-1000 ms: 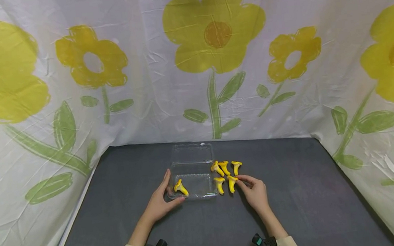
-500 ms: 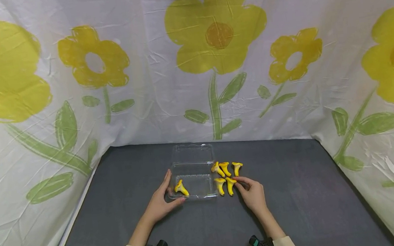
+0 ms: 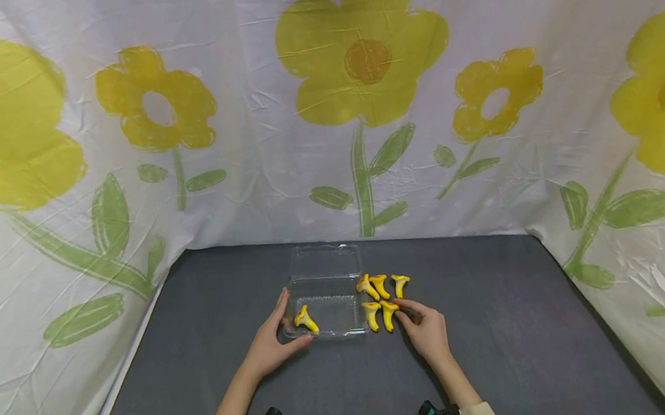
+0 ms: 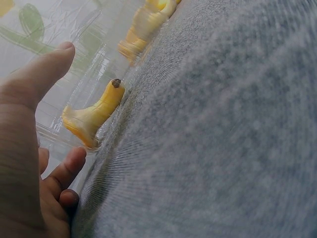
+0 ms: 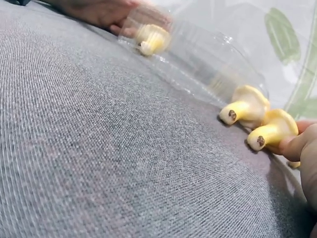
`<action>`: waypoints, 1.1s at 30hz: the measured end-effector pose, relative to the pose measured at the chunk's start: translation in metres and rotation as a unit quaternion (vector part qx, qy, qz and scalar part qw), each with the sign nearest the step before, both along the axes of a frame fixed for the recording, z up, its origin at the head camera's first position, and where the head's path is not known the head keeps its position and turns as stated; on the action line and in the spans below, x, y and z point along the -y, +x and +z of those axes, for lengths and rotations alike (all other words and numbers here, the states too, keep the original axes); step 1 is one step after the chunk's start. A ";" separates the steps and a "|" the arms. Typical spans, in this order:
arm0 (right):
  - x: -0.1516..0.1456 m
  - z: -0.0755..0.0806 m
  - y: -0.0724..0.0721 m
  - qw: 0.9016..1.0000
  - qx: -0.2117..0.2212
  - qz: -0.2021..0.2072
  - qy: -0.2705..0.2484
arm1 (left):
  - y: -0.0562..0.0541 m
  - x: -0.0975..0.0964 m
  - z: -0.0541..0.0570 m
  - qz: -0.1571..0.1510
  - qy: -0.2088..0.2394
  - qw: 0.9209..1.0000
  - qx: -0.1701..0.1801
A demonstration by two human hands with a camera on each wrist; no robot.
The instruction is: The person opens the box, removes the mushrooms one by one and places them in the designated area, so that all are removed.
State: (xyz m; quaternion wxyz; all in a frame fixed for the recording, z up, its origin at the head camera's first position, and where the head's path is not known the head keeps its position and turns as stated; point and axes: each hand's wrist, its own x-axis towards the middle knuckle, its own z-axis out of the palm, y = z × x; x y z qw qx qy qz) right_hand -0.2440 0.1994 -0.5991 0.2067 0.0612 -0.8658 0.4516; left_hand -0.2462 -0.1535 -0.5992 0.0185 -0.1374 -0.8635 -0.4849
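A clear plastic clamshell box (image 3: pixel 337 310) lies with its lid flipped back on the dark tabletop. Inside, at its left end, is one yellow chanterelle mushroom (image 3: pixel 305 318). My left hand (image 3: pixel 269 348) spans the box's near left corner, thumb at the front wall and fingers along the left side. To the right of the box, my right hand (image 3: pixel 431 336) pinches another chanterelle (image 5: pixel 271 130) between thumb and fingers at its cap. That one stands close beside a similar chanterelle (image 5: pixel 245 105), both with their cut stem ends toward the near edge.
Behind these, three more chanterelles (image 3: pixel 379 286) lie in a row right of the box. The lid (image 3: pixel 326 261) extends toward the back of the grey cloth-covered table (image 3: pixel 503 325). A white curtain (image 3: pixel 252 141) with yellow flowers hangs beyond it.
My right hand has shifted the pinched chanterelle slightly left, nearer its neighbour, then stayed almost still. My left hand and the box have kept their places.
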 end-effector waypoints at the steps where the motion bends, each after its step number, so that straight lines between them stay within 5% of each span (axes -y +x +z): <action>1: 0.000 0.000 0.000 1.000 -0.005 0.001 0.003 | 0.000 0.000 0.000 -0.001 0.000 1.000 -0.002; 33: 0.003 0.012 0.001 0.998 0.041 0.001 -0.045 | -0.001 0.001 -0.001 -0.008 0.004 1.000 -0.003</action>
